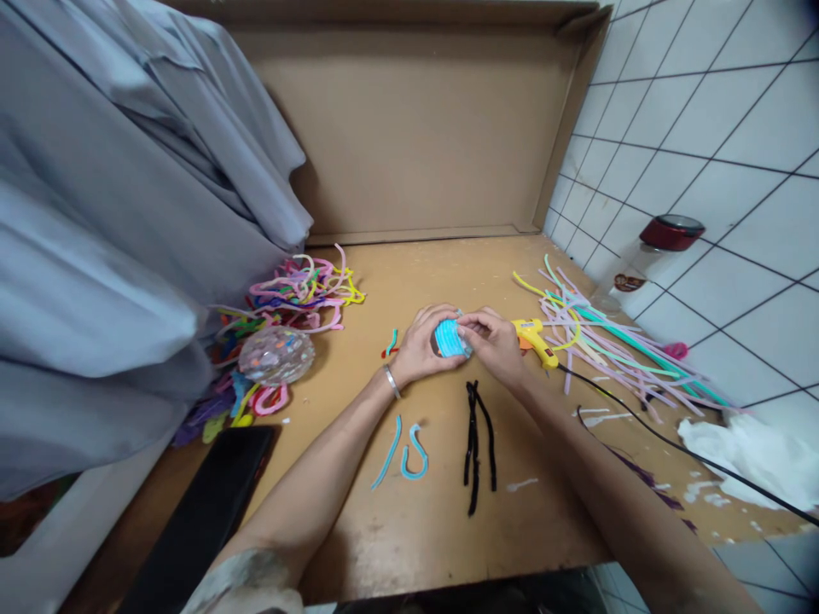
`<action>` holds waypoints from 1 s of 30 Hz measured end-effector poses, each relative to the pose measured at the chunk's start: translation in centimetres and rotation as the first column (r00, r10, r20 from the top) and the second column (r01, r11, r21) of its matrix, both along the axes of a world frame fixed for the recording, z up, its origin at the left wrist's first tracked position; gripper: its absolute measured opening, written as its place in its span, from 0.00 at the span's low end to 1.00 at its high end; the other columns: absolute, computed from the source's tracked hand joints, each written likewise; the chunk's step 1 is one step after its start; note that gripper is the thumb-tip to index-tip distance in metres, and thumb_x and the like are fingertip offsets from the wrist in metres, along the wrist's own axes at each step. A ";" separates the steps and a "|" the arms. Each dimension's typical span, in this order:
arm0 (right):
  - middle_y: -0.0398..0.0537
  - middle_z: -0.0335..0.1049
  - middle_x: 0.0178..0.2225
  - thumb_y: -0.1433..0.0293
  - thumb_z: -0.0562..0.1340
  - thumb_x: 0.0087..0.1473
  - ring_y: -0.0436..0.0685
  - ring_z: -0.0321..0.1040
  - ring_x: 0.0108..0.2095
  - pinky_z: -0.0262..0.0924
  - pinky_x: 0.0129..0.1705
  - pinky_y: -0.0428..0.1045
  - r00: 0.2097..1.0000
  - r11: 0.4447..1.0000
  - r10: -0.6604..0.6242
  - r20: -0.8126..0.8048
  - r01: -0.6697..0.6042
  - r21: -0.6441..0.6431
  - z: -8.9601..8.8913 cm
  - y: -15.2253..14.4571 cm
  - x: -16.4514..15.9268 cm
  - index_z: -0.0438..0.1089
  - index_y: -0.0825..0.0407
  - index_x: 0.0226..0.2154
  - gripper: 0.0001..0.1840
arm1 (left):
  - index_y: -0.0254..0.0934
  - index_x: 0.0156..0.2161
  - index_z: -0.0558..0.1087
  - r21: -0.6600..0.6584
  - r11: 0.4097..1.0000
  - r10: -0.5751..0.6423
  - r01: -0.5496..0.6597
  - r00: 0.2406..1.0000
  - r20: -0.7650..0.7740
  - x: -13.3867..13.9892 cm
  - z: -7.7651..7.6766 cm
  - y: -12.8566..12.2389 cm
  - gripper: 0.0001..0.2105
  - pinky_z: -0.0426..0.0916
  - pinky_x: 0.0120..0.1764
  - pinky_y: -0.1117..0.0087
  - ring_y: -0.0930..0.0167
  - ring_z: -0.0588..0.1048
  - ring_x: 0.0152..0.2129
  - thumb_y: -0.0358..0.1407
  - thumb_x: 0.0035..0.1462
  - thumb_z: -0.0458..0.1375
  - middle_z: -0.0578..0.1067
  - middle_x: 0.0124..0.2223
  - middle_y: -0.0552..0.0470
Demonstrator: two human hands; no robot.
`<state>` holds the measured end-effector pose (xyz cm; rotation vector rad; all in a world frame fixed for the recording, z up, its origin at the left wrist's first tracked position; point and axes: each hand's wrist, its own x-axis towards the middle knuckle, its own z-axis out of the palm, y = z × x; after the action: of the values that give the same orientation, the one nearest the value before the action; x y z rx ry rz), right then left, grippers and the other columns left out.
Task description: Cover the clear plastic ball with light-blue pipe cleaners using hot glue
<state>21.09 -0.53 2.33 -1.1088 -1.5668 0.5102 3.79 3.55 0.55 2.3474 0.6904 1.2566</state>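
Observation:
My left hand (419, 345) is wrapped round a small bright blue piece (451, 338) with ridged rows, which looks like coiled pipe cleaner. With finger and thumb, my right hand (496, 345) pinches at the right edge of this blue piece. What lies under those fingertips is hidden. Just beyond the right hand lies a yellow glue gun (537, 341) with a black cord. Nearer to me are a straight blue pipe cleaner (387, 452), a hook-shaped blue one (415, 452) and several black pipe cleaners (472, 443). A short blue piece (392, 342) rests left of the left hand.
On the left sit a heap of coloured pipe cleaners (307, 290), a clear lumpy ball (276, 356) and a black phone (205, 512). Long pipe cleaners (614, 333), a red-lidded jar (646, 260) and white tissue (755, 456) are on the right. Cardboard (415, 128) stands behind.

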 end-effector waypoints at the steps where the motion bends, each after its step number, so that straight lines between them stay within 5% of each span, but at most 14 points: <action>1: 0.46 0.73 0.32 0.68 0.64 0.51 0.53 0.70 0.31 0.68 0.37 0.52 1.000 1.000 0.006 -0.006 -0.006 -0.004 0.0 0.0 0.0 0.76 0.49 0.33 0.05 | 0.41 0.52 0.69 -0.003 1.000 0.002 -0.002 1.000 0.005 0.0 0.0 0.0 0.28 0.66 0.57 0.50 0.56 0.71 0.54 0.41 0.45 0.70 0.73 0.54 0.42; 30: 0.45 0.71 0.31 0.67 0.63 0.53 0.53 0.68 0.31 0.65 0.35 0.51 0.999 0.997 -0.048 0.012 0.048 0.061 0.2 -0.3 0.0 0.75 0.49 0.31 0.04 | 0.40 0.52 0.70 0.015 0.999 -0.034 0.034 0.998 0.055 0.1 -0.1 0.1 0.27 0.66 0.58 0.50 0.58 0.72 0.55 0.41 0.46 0.71 0.74 0.54 0.42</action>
<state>21.04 -0.84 2.49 -1.1024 -1.5534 0.4210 3.93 3.69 0.40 2.3160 0.6236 1.3101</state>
